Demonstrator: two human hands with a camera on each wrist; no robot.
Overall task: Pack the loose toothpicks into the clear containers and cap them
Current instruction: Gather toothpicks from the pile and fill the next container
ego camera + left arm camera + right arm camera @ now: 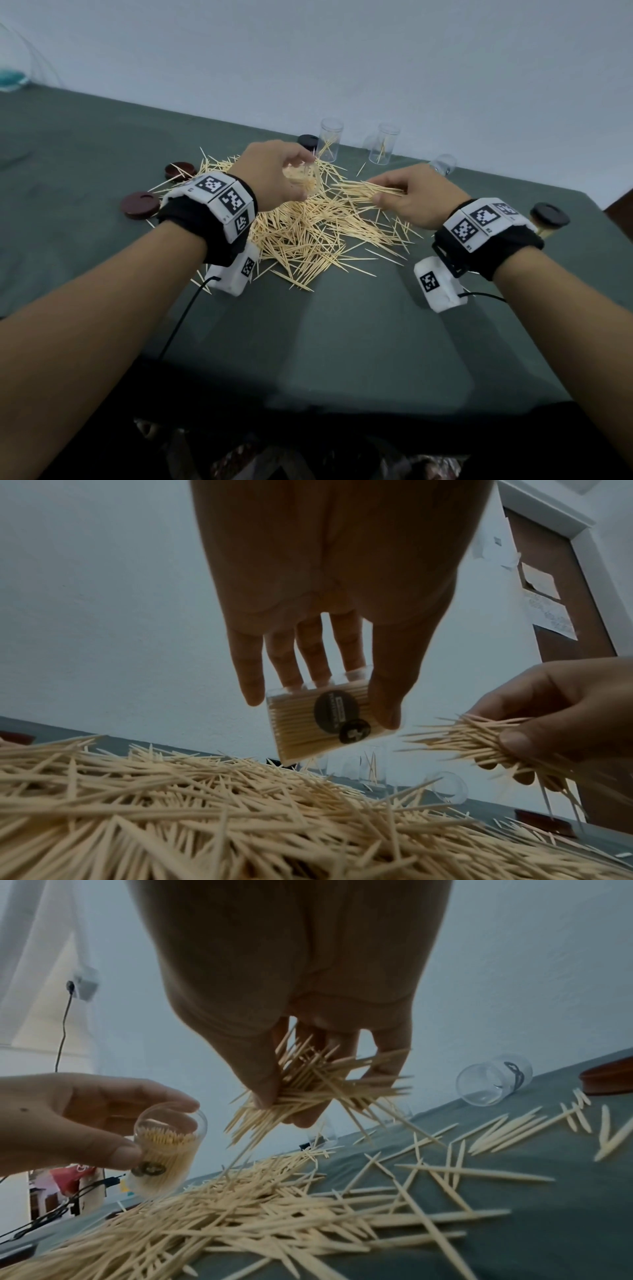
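Left hand (274, 174) grips toothpick-filled container (322, 721); right hand (416, 198) pinches toothpick bundle (308, 1091) beside it.

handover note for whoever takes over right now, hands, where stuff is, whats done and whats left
Left hand: grips a clear container, tilted, uncapped, already nearly full of toothpicks.
Right hand: pinches a messy bunch of toothpicks beside the container's mouth, not yet in.
Table: big loose pile in the middle; two upright open containers at the far edge hold only a few picks; one empty container lies on its side; loose caps to the left.
Done: one capped container at far right.
Left: top up and cap the held one, fill and cap the rest.
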